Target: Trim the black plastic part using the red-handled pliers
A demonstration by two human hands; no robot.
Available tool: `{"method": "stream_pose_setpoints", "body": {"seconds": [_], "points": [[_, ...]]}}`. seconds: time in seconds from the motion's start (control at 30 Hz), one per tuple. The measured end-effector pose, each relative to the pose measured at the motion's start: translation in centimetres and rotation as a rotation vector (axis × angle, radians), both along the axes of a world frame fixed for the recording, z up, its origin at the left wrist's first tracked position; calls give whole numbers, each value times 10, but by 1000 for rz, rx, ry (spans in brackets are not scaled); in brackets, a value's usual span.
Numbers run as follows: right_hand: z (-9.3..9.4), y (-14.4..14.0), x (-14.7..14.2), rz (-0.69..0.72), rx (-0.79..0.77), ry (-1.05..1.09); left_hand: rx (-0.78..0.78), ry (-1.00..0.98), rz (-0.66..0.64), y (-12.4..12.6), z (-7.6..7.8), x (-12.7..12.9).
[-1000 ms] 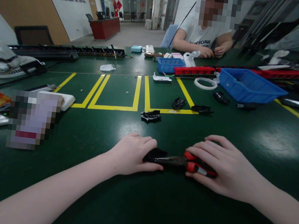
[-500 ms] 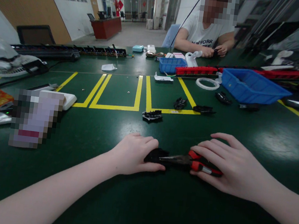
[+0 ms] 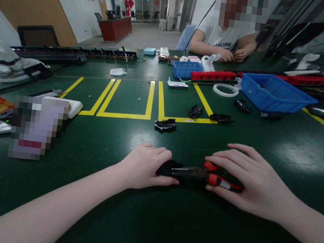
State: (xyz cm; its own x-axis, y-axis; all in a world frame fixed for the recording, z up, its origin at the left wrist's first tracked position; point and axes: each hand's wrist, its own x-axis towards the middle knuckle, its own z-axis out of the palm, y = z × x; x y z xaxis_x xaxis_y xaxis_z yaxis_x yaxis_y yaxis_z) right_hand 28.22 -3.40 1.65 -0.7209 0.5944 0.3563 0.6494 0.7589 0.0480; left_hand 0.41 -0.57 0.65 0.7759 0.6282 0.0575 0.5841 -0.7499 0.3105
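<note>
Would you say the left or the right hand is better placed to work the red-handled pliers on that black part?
Probably the right hand: it lies over the pliers' red handles, while the left hand steadies the black part.

Both forearms are bare, with no sleeves, gloves or jewellery.

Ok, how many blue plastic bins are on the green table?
2. A small bin sits far across, centre, near the other person; a large bin sits far right. Clutter at the back may hide more.
</note>
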Motion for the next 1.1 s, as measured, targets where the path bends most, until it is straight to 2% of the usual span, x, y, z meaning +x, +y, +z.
{"method": "stream_pose_setpoints", "body": {"seconds": [1.1], "points": [[4, 2, 0, 55, -4, -39, 33, 8, -8, -1, -1, 0]]}}
